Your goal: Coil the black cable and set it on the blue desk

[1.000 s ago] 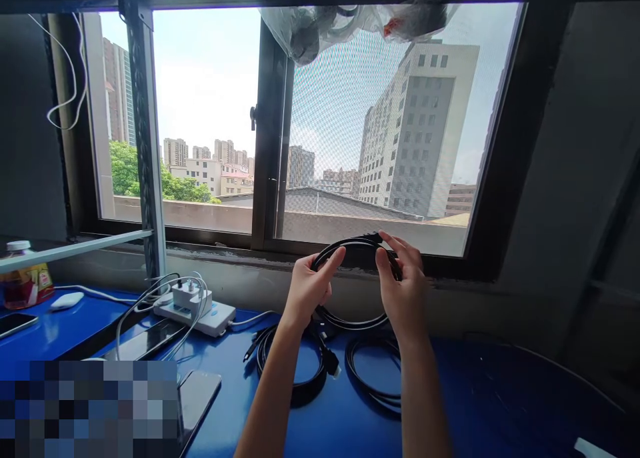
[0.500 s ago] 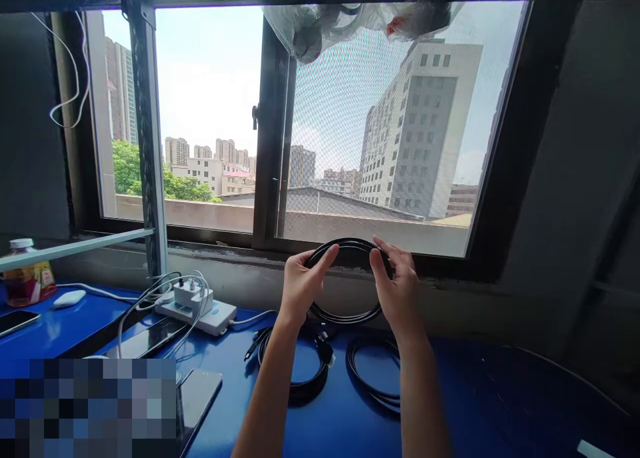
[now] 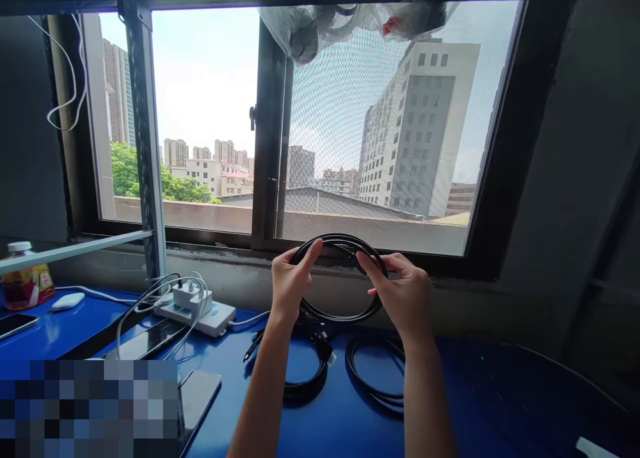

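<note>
Held up in front of the window is a coiled black cable (image 3: 336, 318), bent into a round loop of several turns. My left hand (image 3: 291, 281) grips the loop's left side, thumb on top. My right hand (image 3: 400, 291) pinches its right side between thumb and fingers, where a short end of the cable crosses inside the loop. Below, on the blue table, lie a second coiled black cable (image 3: 306, 393) with plugs showing, partly behind my left forearm, and a third coiled black cable (image 3: 373, 390), partly covered by my right forearm.
On the left stand a white power strip (image 3: 215, 319) with chargers and tangled wires, a phone (image 3: 200, 395), a drink bottle (image 3: 25, 285) and a white case (image 3: 69, 301). A metal shelf post (image 3: 147, 145) rises before the window. Plastic bags (image 3: 310, 35) hang above.
My right hand has shifted slightly right and its fingers have closed inward on the coil. My left hand has moved a little left, and the loop looks wider.
</note>
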A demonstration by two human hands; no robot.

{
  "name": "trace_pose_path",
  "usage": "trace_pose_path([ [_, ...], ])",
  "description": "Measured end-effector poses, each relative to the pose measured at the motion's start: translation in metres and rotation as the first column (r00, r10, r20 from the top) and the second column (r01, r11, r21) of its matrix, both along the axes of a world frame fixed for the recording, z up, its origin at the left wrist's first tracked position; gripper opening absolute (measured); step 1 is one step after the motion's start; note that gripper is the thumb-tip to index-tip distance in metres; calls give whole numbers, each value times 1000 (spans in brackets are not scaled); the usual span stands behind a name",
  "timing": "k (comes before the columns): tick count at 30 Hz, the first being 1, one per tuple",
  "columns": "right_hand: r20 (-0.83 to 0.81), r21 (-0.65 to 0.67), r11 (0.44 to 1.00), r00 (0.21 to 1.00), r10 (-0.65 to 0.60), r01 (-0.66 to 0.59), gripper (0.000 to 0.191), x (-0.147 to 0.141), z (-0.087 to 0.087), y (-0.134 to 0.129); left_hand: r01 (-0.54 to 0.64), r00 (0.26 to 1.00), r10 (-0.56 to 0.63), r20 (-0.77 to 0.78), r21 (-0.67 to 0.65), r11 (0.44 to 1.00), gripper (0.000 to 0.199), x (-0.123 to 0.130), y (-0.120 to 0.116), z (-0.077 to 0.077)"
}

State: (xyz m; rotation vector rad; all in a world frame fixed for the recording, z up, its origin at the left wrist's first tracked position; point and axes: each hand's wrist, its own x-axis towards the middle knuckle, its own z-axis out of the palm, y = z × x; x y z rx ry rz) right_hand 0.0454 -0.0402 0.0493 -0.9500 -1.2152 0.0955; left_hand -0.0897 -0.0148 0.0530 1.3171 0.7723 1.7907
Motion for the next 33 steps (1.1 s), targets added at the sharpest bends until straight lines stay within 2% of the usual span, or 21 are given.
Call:
trace_pose_path([
  [5,-63,-134,982,990,128,-135,49,-5,9,-16,45,999,-46,-26,-31,998,56,-6,2,0],
  [10,-140,-325,878,936,323,-352,51,-7,14,-25,117,990,-120,-69,-47,992,57,-11,5,-1],
  [13,-205,-332,828,891,406,-453,41,-8,15,-25,193,979,-196,-62,-53,980,61,-11,5,-1],
  [16,-189,-308,813,870,456,-494,38,-9,16,-25,244,968,-246,-43,-46,969,64,-11,4,0],
  [20,-32,-248,835,866,499,-490,39,-8,15,-25,263,963,-265,-48,-41,964,66,-13,2,1],
  [22,47,-223,864,880,472,-452,45,-8,13,-25,273,961,-274,-41,-33,962,67,-15,1,1],
  [27,139,-77,970,961,237,-229,58,-10,5,-20,232,971,-235,-33,-89,969,67,-16,4,0],
  [30,197,12,990,971,136,-141,47,-9,3,-15,191,978,-199,-59,-126,973,67,-14,5,-1],
  [33,274,46,992,957,99,-116,37,-6,2,-10,191,977,-202,-73,-131,973,69,-15,6,-1],
])
